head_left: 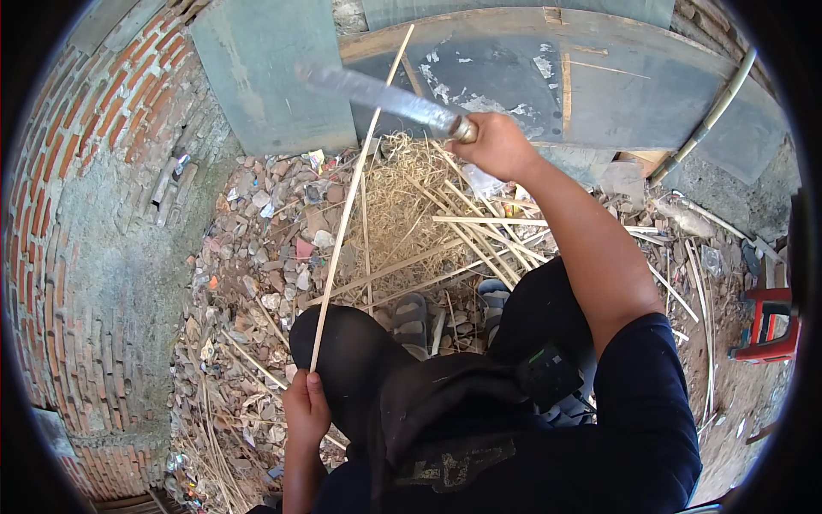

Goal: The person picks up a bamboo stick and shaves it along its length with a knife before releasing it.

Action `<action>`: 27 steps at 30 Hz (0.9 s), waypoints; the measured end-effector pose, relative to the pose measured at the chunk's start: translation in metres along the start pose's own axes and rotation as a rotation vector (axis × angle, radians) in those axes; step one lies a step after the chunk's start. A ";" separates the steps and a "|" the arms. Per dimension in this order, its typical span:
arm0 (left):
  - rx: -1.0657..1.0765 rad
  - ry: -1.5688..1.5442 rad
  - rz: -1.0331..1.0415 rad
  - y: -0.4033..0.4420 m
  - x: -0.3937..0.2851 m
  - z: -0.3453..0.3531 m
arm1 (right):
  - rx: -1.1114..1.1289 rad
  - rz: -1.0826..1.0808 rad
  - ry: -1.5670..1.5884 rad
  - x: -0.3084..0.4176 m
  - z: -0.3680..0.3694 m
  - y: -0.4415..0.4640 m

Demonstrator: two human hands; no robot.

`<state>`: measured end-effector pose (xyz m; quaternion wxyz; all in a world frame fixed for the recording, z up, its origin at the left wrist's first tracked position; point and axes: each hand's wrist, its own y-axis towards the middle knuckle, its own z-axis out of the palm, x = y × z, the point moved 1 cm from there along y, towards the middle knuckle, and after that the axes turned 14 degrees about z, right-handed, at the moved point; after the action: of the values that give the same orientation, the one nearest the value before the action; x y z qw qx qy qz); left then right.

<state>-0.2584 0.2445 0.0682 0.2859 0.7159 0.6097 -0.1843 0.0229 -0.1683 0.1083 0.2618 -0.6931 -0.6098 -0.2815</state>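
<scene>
A long, thin bamboo strip [349,201] rises from my left hand [306,406], whose fingers are closed on its lower end beside my knee. The strip rests across that knee and points away from me. My right hand [497,147] grips the handle of a large knife [390,96], held up in front of me. Its blade points left and crosses the upper part of the strip in view; whether they touch I cannot tell. The blade's tip is blurred.
Shavings [398,201] and loose bamboo strips [488,221] lie on stony ground. A brick wall [81,257] stands at the left, grey panels [608,98] stand ahead, and a bamboo pole [706,120] leans there. At the right is a red stool [766,325].
</scene>
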 end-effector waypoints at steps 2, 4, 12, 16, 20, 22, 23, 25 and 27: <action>0.005 -0.001 0.001 0.000 -0.005 0.000 | 0.043 0.116 0.033 -0.001 -0.011 -0.001; 0.004 0.008 -0.011 0.001 -0.009 0.001 | 0.046 0.072 0.032 -0.005 -0.003 -0.002; -0.008 0.008 -0.007 0.005 -0.003 0.003 | 0.129 -0.072 -0.085 0.004 0.019 -0.008; 0.003 0.015 -0.013 0.009 -0.012 0.002 | 0.110 -0.061 -0.092 0.002 0.017 -0.006; -0.011 -0.039 -0.017 0.008 -0.006 0.003 | -0.122 -0.018 -0.045 -0.004 0.015 0.002; -0.020 -0.056 -0.028 0.005 -0.005 0.003 | -0.145 0.007 0.010 -0.006 0.001 0.003; -0.025 -0.057 -0.029 0.004 -0.006 0.003 | -0.156 0.017 0.038 -0.009 -0.005 0.003; -0.022 -0.050 -0.026 0.004 -0.006 0.002 | -0.125 0.026 0.033 -0.012 -0.008 0.003; -0.003 -0.040 -0.018 0.004 -0.006 0.002 | -0.080 0.084 0.074 -0.013 -0.011 0.002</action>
<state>-0.2556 0.2377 0.0710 0.2976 0.7061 0.6106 -0.2002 0.0227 -0.1853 0.1068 0.2680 -0.7171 -0.5583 -0.3198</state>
